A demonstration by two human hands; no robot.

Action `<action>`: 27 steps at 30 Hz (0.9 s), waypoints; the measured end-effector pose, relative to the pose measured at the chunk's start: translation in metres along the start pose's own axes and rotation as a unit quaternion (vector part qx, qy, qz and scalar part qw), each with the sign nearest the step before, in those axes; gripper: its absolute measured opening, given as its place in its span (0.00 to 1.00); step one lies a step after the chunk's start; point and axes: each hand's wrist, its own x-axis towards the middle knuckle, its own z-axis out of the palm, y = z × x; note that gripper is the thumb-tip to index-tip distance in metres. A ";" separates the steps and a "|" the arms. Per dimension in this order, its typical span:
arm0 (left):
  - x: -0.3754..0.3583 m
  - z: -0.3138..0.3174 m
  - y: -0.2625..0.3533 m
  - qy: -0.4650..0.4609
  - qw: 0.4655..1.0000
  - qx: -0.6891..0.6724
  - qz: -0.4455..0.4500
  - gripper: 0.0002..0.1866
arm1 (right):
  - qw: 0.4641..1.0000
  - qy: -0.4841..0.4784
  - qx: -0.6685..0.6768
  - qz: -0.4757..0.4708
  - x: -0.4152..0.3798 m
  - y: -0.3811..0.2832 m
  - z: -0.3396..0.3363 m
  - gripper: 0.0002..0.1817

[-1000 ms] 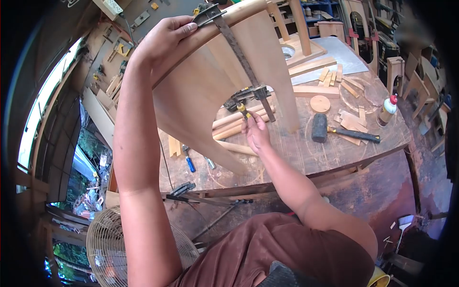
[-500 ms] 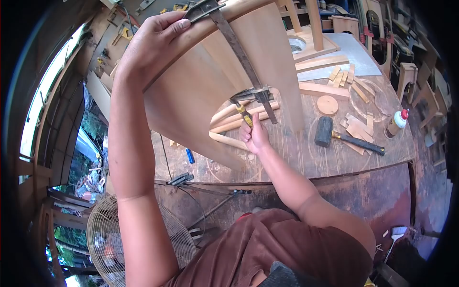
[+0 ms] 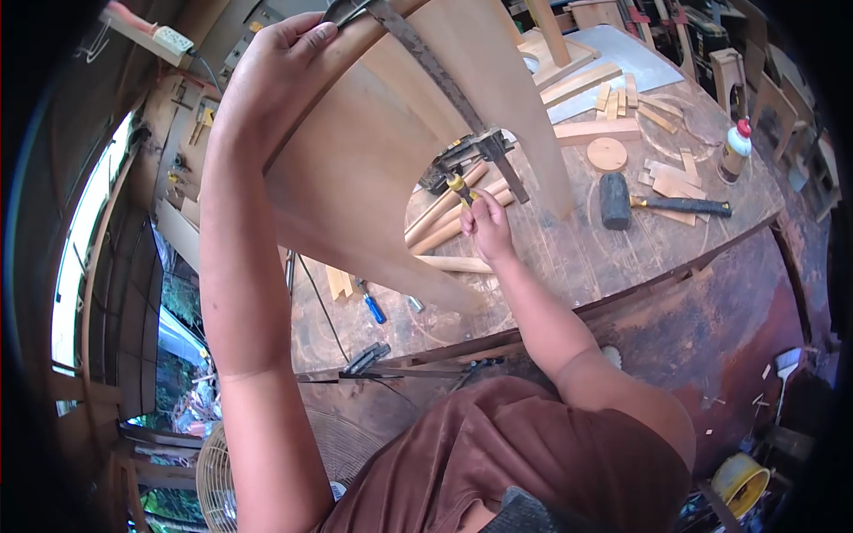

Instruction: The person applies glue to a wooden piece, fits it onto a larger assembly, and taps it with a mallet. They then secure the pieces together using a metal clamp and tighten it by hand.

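Note:
A metal bar clamp spans a large curved wooden workpiece, which stands on the workbench and has a rounded cutout low down. At the workpiece's upper edge, my left hand is closed around the clamp's fixed-jaw end, its thumb on top. Low at the sliding jaw, my right hand grips the clamp's yellow and black handle. Several rounded wooden rods lie on the bench behind my right hand.
To the right are a black rubber mallet, a glue bottle with a red cap, a wooden disc and several offcuts. A blue-handled screwdriver lies near the front edge. A wire-guarded fan stands below left.
The view has shifted, so the bench appears turned and the mallet and bottle sit higher. My right hand stays on the handle, now turned differently. My left hand keeps its place on the clamp.

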 end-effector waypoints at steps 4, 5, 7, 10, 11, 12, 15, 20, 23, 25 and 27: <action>0.003 0.001 -0.003 0.008 1.000 0.018 0.009 0.19 | 0.954 -0.101 0.207 0.190 0.012 -0.007 -0.016 0.34; 0.002 0.002 -0.002 0.020 1.000 0.020 0.011 0.18 | 0.928 -0.155 0.275 0.200 0.012 -0.007 -0.019 0.33; -0.002 0.003 0.004 0.014 1.000 0.002 -0.004 0.18 | 0.891 -0.213 0.340 0.211 0.013 -0.009 -0.013 0.32; -0.002 0.001 0.004 0.001 1.000 -0.018 -0.019 0.17 | 0.982 -0.074 0.174 0.020 -0.001 -0.006 0.000 0.26; -0.001 0.001 0.004 -0.006 1.000 -0.020 -0.014 0.16 | 0.996 -0.048 0.043 -0.064 0.000 -0.005 -0.001 0.24; 0.001 0.000 0.003 -0.001 1.000 -0.017 -0.016 0.16 | 0.985 -0.021 -0.089 -0.148 0.001 -0.003 -0.002 0.24; 0.002 0.000 0.000 -0.009 0.999 -0.045 -0.012 0.15 | 0.997 -0.064 0.042 0.024 0.001 -0.006 -0.015 0.20; 0.014 -0.011 -0.016 -0.044 0.995 -0.077 -0.036 0.16 | 0.921 -0.194 0.276 0.194 0.012 -0.010 -0.025 0.26; 0.014 -0.009 -0.015 0.000 0.992 -0.104 -0.073 0.19 | 0.958 -0.150 0.175 0.168 0.008 -0.011 -0.020 0.29; 0.014 -0.005 -0.010 0.043 0.987 -0.125 -0.090 0.21 | 0.995 -0.093 0.003 0.040 0.010 -0.010 -0.013 0.18; 0.012 -0.004 -0.006 0.076 0.978 -0.162 -0.105 0.22 | 0.988 -0.057 -0.136 -0.045 0.008 -0.013 -0.004 0.18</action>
